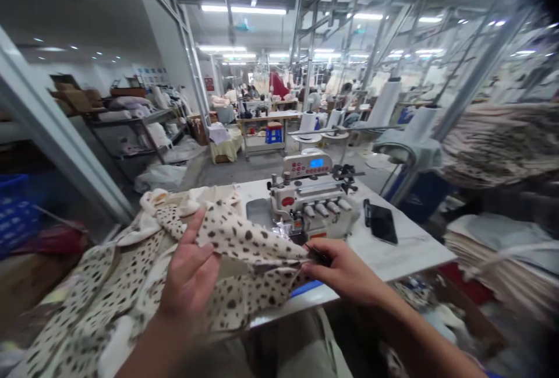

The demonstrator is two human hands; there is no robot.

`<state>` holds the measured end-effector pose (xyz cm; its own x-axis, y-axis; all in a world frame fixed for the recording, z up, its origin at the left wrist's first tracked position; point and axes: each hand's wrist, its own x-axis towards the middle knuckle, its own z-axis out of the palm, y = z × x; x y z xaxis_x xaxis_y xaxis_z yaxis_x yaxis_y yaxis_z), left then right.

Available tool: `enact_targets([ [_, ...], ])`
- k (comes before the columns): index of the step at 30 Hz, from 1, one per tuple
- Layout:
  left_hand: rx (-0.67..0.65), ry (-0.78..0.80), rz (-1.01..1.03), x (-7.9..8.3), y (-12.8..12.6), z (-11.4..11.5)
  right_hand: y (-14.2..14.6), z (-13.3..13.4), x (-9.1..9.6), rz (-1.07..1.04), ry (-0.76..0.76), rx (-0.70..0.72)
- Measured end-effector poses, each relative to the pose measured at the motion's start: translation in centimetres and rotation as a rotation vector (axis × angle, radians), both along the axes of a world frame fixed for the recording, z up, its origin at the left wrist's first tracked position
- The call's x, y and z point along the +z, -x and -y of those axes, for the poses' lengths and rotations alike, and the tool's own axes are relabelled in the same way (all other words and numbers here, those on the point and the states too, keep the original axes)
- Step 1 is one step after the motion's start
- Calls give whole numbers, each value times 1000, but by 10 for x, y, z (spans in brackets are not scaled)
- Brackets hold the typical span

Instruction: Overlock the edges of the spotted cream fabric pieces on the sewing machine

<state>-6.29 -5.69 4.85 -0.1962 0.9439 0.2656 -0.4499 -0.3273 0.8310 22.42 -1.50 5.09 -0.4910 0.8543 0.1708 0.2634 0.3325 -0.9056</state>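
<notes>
Spread loosely, the left hand [191, 276] extends its index finger upward against the cream, dark-spotted fabric [248, 237] in front of the white, blue-screened sewing machine [312, 200], while the right hand [343, 267], its forearm angled toward the machine, pinches the fabric's end and a slim dark tool [321, 254]. Below and right of the machine, a brown box [475, 313] holds pale cloth [448, 321]; far left of it is a blue plastic crate [17, 218], contents too blurred to tell.
</notes>
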Motion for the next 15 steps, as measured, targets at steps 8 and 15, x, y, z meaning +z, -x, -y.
enact_targets([
  [8,85,78,160,-37,-32,12,-108,-52,-11,287,-90,27],
  [15,-108,38,-631,-107,-73,60,-144,-53,-65,365,-411,-210],
])
